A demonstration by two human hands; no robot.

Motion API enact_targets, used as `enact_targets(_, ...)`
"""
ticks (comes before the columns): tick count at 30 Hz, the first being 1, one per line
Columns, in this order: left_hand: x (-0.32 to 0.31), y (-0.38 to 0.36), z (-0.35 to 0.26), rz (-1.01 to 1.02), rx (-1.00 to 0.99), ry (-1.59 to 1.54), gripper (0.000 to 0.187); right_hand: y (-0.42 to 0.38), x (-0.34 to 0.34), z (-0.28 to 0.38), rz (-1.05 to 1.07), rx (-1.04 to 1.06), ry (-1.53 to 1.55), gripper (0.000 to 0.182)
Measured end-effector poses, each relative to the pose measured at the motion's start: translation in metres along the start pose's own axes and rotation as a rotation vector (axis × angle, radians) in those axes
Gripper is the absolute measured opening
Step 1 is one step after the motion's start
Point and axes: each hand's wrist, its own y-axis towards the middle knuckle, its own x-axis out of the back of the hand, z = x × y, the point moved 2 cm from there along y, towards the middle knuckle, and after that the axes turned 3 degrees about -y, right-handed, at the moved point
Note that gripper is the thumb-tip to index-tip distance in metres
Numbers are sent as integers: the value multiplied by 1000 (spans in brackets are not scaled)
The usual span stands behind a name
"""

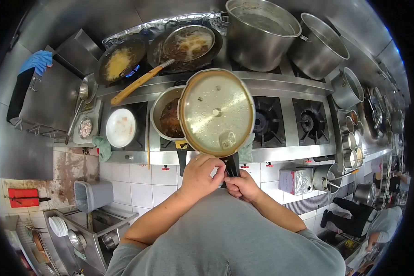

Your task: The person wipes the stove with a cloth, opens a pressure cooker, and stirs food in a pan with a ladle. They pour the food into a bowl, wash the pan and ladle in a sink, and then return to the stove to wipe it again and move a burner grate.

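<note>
My right hand is wrapped round the black handle of a round metal pressure cooker lid, its underside facing me. Against the lid's lower edge, my left hand has thumb and forefinger pinched together beside the handle; what they hold, if anything, is hidden. The lid partly covers an open pot with dark red-brown contents, whose own black handle points toward me. Left of the pot lies a white plate with food residue. A wooden stick rests between plate and pot.
Behind, a strainer with a wooden handle lies over a wok of bubbling oil, beside a wok over a blue flame. Two large stockpots stand at the back. Green cloths hang at the stove's edge. A co-worker is at far right.
</note>
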Motion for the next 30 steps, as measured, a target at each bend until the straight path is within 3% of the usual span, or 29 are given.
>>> enact_targets(14, -3, -7, 9, -5, 38, -47, 13, -3, 2, -1, -31, 1, 13, 13)
enact_targets(17, -2, -12, 6, 97, 339, -128, 15, -3, 2, -2, -40, 4, -2, 13)
enact_targets(30, 6, -23, 23, 9, 285, -78, 39, -1, 3, 0, -12, 13, 15, 14)
